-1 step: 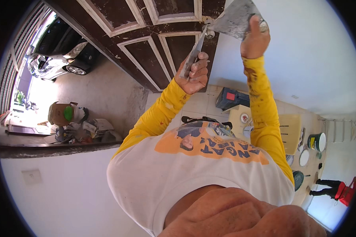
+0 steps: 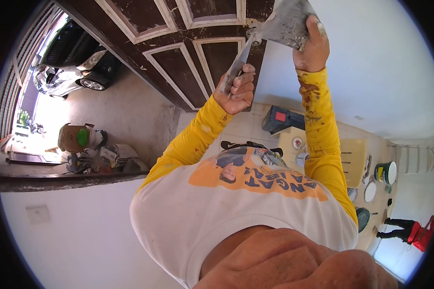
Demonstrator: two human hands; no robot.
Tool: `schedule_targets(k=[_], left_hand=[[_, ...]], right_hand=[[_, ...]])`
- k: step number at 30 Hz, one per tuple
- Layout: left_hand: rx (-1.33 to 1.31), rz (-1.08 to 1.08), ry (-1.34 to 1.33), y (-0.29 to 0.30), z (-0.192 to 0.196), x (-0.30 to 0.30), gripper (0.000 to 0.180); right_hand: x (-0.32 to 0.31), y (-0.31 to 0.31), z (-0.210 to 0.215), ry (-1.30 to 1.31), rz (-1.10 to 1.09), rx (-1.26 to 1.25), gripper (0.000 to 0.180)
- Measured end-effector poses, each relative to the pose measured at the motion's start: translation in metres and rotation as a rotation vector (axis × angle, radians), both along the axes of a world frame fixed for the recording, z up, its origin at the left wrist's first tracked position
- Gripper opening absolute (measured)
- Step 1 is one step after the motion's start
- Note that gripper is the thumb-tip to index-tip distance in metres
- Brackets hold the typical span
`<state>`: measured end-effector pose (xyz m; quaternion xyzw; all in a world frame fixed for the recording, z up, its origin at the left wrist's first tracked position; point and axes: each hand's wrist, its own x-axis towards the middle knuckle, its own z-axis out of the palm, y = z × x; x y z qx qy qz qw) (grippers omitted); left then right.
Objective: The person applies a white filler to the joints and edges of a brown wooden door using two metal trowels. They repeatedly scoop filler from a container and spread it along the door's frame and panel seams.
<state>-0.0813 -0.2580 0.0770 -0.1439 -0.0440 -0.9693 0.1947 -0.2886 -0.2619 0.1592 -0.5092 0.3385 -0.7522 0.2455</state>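
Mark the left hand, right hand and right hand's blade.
Left hand [image 2: 238, 94]: head view, middle of hand.
Right hand [image 2: 313, 51]: head view, middle of hand.
Right hand's blade [image 2: 287, 26]: head view, flat face.

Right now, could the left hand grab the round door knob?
Probably not: the left hand looks fairly near the door knob, but it is gripping a flat metal tool, so it seems too full to grab anything else.

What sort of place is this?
Probably a house being renovated, with a parking area outside: a smeared blade in the right hand, a worn panelled door, and a car beyond the doorway.
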Motion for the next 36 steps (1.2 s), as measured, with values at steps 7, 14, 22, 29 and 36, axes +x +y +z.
schedule_targets(k=[7,14,22,29,36], left_hand=[[-0.084,0.691,-0.381,-0.018,0.028,0.019,0.014],[-0.506,1.390,-0.220,-0.002,0.053,0.018,0.036],[-1.605,1.478,-0.056,0.051,0.058,0.013,0.031],[-2.197,1.202,-0.384,0.025,0.049,0.061,0.035],[-0.265,0.939,-0.203,0.043,0.046,0.037,0.034]], right_hand=[[-0.004,0.083,-0.050,0.214,0.511,0.570,0.028],[0.028,0.147,-0.029,-0.791,0.467,0.465,0.026],[0.032,0.131,-0.024,-0.814,0.433,0.531,0.025],[0.020,0.142,-0.018,-0.338,0.012,0.253,0.021],[0.055,0.131,-0.040,-0.216,-0.347,-0.291,0.035]])
